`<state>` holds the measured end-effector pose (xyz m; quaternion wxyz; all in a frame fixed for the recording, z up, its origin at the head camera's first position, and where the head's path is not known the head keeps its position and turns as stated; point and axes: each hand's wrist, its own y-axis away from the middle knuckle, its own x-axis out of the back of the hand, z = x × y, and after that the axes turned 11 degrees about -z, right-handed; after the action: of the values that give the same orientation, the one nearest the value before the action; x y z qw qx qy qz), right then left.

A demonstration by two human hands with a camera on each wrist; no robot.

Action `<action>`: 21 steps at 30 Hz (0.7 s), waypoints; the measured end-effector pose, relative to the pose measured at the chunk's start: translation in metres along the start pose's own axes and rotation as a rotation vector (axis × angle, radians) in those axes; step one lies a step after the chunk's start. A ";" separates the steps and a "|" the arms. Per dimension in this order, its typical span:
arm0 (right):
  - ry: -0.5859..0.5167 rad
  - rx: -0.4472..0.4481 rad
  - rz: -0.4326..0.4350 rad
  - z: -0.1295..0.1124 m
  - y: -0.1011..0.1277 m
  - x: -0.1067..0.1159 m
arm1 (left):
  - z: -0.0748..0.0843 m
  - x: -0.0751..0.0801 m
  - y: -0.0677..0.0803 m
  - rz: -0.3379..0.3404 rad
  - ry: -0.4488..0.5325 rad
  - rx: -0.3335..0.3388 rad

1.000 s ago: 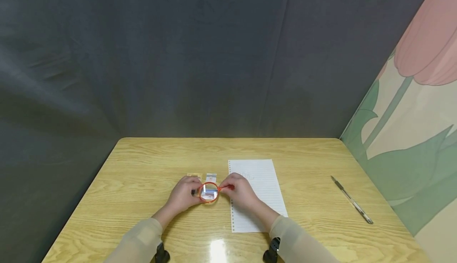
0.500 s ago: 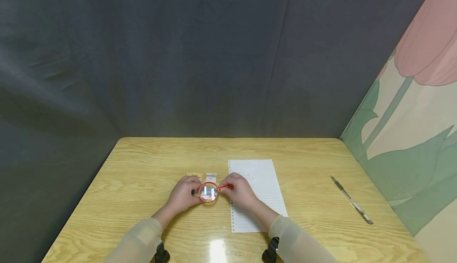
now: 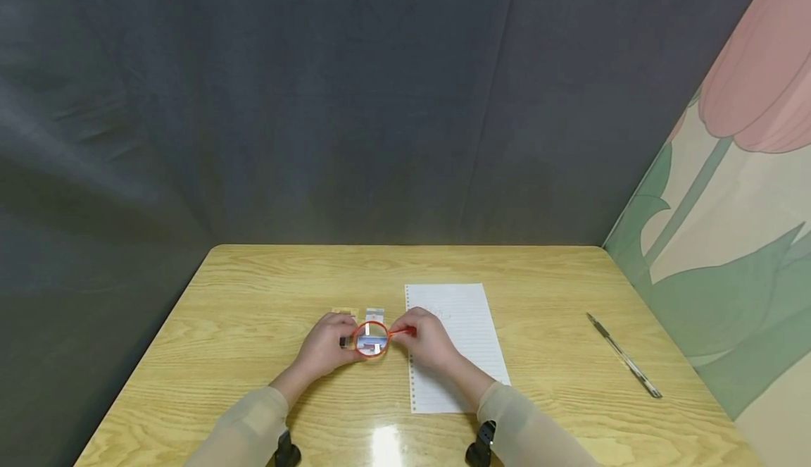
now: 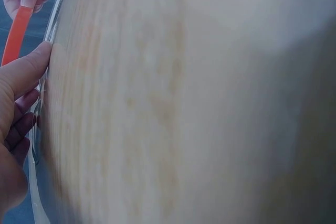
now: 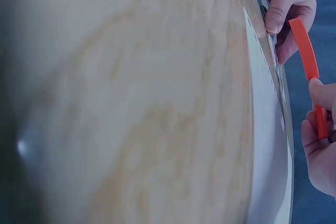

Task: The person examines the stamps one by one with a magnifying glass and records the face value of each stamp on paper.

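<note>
My right hand [image 3: 424,340] pinches the handle of a magnifying glass [image 3: 372,322] with an orange-red rim, held level over small printed paper slips. Through the lens a blue and pale picture shows, crossed by white light reflections. On the lens's left my left hand [image 3: 328,346] rests with thumb and fingers apart, around a slip with a dark end [image 3: 344,342]. Just beyond the lens lie a yellowish slip [image 3: 345,310] and a pale printed slip [image 3: 374,314]. In the right wrist view the orange handle [image 5: 321,121] sits between thumb and fingers.
A lined sheet of paper [image 3: 465,354] with punched holes and faint writing lies under the right forearm. Farther right is a clear pen [image 3: 624,356] on the wooden table [image 3: 272,277]. A dark curtain [image 3: 405,101] hangs behind, with a tulip-patterned wall [image 3: 728,241] on the right.
The magnifying glass has risen slightly in the view, away from me, and the reflections in its lens have shifted. My left hand has stayed in place.
</note>
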<state>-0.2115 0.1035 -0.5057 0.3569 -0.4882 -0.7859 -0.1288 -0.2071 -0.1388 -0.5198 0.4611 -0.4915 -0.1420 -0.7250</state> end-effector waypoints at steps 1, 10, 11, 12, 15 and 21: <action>-0.001 -0.003 0.001 0.000 0.000 0.000 | 0.000 0.000 0.000 -0.008 0.005 0.014; -0.015 0.001 -0.011 -0.001 0.001 0.000 | 0.000 0.001 -0.001 -0.044 0.013 0.052; -0.014 0.001 -0.011 -0.001 0.001 0.000 | 0.000 0.001 -0.001 -0.044 0.011 0.049; -0.012 0.002 -0.012 -0.001 0.001 0.000 | 0.000 0.001 -0.002 -0.045 0.011 0.047; -0.009 0.000 -0.014 -0.001 0.002 0.000 | 0.001 0.002 -0.002 -0.051 0.012 0.047; -0.002 0.005 0.000 0.000 0.003 0.003 | 0.002 0.003 -0.002 -0.070 0.020 0.054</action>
<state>-0.2095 0.1077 -0.5041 0.3572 -0.4874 -0.7867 -0.1264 -0.2080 -0.1380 -0.5159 0.4498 -0.4665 -0.1740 -0.7415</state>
